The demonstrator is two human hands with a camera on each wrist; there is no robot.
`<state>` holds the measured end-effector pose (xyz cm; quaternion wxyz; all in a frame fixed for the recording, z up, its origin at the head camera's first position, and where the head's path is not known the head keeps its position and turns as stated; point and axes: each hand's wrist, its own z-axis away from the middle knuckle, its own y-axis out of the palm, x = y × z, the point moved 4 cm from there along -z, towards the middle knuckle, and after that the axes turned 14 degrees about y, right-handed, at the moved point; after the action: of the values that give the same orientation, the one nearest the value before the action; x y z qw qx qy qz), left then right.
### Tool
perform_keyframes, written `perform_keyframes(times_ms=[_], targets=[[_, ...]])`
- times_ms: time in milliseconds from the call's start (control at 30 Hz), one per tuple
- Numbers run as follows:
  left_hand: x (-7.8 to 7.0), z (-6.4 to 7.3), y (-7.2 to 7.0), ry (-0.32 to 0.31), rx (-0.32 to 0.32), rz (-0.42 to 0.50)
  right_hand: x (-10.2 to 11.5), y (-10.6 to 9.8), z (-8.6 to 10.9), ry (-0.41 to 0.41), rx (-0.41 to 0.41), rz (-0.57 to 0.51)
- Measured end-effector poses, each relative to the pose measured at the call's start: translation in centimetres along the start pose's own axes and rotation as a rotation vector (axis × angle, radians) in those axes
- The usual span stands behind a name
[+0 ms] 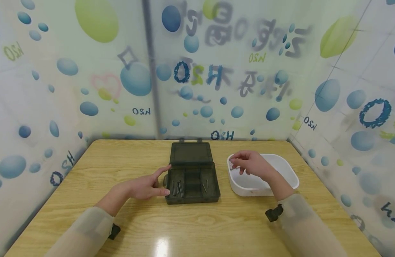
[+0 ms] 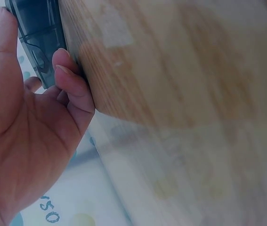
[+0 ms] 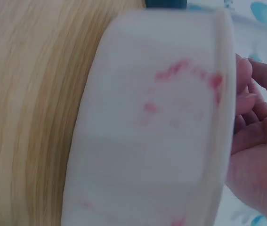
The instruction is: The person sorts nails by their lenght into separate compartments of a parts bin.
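Note:
A dark, see-through plastic case (image 1: 193, 200) lies with its lid (image 1: 191, 152) tipped back. Several thin metal rods (image 1: 179, 190), like nails or long screws, lie in its left compartment, with a few more (image 1: 205, 186) at the right. My left hand (image 1: 142, 187) touches the case's left side, thumb and index finger spread along the edge. Over the left end of a white tub (image 1: 249, 192), my right hand (image 1: 252, 165) pinches a small thin metal rod (image 1: 235, 168). In the right wrist view the tub's wall (image 3: 142, 141) hides part of that hand (image 3: 255, 141).
The wooden table (image 1: 120, 160) carries the case at the middle and the tub to its right. A patterned curtain (image 1: 197, 117) hangs behind the table's back edge, and similar sheets stand at both sides.

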<state>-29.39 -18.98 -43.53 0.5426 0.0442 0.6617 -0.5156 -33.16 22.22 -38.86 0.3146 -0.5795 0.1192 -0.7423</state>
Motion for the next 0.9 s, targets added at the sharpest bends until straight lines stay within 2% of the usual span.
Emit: perform_keyframes(times_ms=[167, 300, 467, 600, 900], targets=[[-0.1, 0.0, -0.1, 0.003, -0.003, -0.006, -1.8, -1.7, -0.9, 0.037, 0.005, -0.001], [-0.1, 0.1, -0.1, 0.000, -0.003, -0.008, -2.9, -2.3, -1.6, 0.083, 0.046, 0.051], [-0.4, 0.1, -0.1, -0.006, -0.001, 0.000, -4.2, -2.2, -2.3, 0.147, 0.101, 0.092], [-0.5, 0.1, 0.1, -0.003, 0.004, 0.015, -5.6, -2.0, -2.8, 0.167, 0.120, 0.103], [-0.1, 0.0, 0.1, 0.011, 0.003, 0.012, -6.3, -1.8, -3.7, 0.184, 0.087, 0.137]])
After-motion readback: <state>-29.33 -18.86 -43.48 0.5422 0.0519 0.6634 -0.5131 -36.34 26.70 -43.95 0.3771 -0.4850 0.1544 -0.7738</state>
